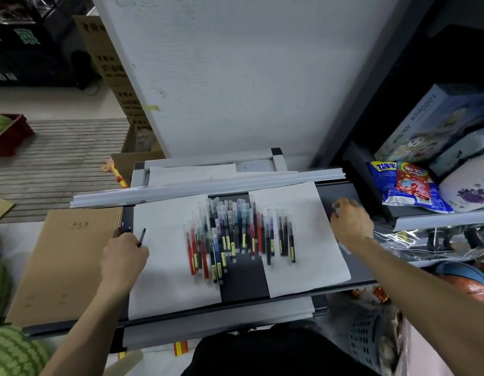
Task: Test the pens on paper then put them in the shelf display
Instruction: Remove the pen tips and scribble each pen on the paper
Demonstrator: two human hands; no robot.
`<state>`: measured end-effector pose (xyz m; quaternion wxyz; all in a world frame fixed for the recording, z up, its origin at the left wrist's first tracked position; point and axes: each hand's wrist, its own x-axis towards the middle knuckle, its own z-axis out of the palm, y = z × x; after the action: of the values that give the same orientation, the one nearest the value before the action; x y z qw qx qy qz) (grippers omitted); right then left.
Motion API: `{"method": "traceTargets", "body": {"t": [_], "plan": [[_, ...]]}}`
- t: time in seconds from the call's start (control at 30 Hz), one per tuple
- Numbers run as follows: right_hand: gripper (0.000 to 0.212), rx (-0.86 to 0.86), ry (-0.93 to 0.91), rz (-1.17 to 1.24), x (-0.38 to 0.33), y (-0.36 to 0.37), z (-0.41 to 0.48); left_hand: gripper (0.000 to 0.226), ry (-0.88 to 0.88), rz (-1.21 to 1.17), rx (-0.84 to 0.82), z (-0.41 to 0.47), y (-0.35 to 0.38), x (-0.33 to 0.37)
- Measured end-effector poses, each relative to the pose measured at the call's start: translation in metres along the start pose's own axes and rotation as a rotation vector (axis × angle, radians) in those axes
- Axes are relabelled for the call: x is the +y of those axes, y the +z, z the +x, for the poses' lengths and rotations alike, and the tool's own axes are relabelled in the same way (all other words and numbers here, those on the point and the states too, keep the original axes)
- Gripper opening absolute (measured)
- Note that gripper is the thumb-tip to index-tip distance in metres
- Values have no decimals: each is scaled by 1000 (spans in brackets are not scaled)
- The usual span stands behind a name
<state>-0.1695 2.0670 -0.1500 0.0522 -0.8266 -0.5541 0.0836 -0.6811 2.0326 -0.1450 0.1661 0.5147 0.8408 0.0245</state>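
Your left hand (124, 256) pinches a dark pen (141, 237) over the left sheet (165, 267); lower its tip and draw one short, light stroke. On your right hand (350, 223) the fingers curl by the right sheet (311, 253), but I cannot tell whether they hold anything; the other pens (235, 234) lie heaped between the sheets.

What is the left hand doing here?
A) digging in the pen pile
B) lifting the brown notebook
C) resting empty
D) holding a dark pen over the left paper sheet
D: the left hand grips a dark pen over the left paper sheet, apart from the pen pile.
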Motion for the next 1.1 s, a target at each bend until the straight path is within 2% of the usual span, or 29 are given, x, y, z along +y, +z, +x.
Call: {"method": "traceTargets", "body": {"t": [0.27, 0.63, 0.7, 0.8, 0.87, 0.97, 1.1], "plan": [[20, -57, 4, -81, 8, 2, 14, 17, 66, -125, 49, -36, -8, 17], [18, -17, -17, -132, 13, 10, 17, 2, 228, -391, -71, -61, -3, 42], [17, 31, -37, -27, 9, 7, 16, 4, 251, -441, -110, -65, 0, 46], [17, 35, -50, 273, -9, -4, 4, 15, 323, -538, -145, -75, 1, 55], [16, -53, -58, 500, -29, -18, -14, 21, 382, -593, -141, -83, -4, 65], [7, -226, -120, 874, -61, -42, -51, 18, 484, -643, -156, -96, -16, 81], [11, -352, -208, 1166, -94, -73, -93, 10, 582, -698, -185, -109, -34, 100]]}}
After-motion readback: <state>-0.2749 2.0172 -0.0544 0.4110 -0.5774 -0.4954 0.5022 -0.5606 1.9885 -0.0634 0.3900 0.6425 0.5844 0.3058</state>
